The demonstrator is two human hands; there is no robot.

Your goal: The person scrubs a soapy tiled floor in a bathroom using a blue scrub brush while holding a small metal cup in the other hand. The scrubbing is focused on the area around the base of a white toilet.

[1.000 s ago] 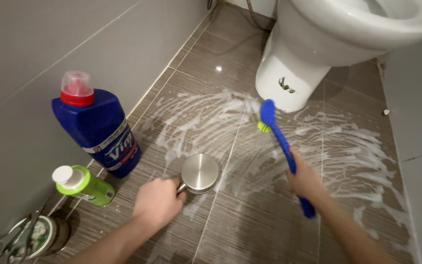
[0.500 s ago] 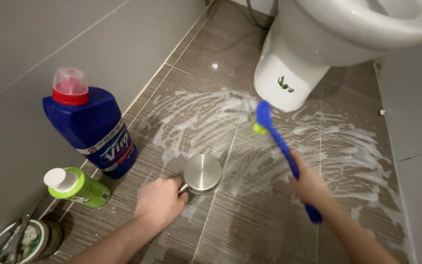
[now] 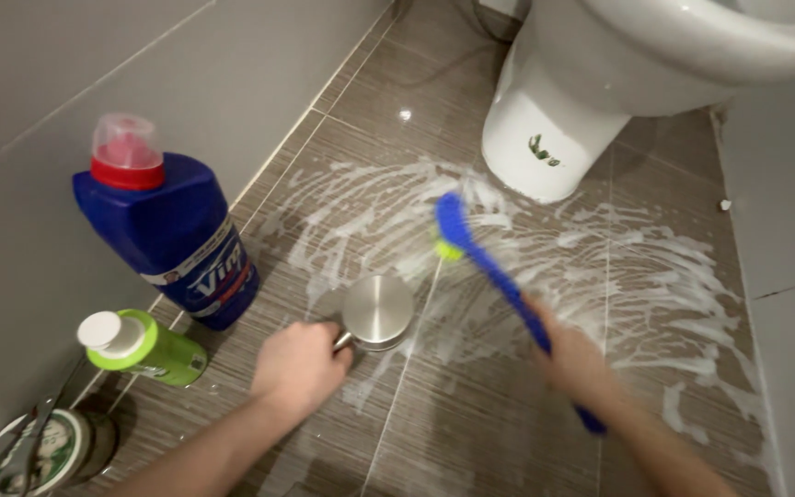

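Already a good part of the brown striped tile floor is lathered: white soapy foam streaks across the tiles in front of the white ceramic toilet base and out toward the right wall, so the scrubbing looks well under way. The tiles nearest the camera show little foam and look not yet scrubbed, and nothing appears rinsed. The right hand, blurred, has its fingers wrapped around the long blue plastic scrub brush, whose green-bristled head rests on the wet floor just before the toilet base. The left hand rests knuckles-up on the floor with its fingers curled toward the round, shiny steel drain cover; whether they pinch its edge I cannot tell. Along the left wall stand a large blue cleaner bottle with a red cap, a small green bottle with a white cap lying on its side, and a round tin with scissors on it.

Compared with the earlier frames, the brush head has slid left and nearer the steel cover, while the left hand stays by that cover; the bottles have not moved.
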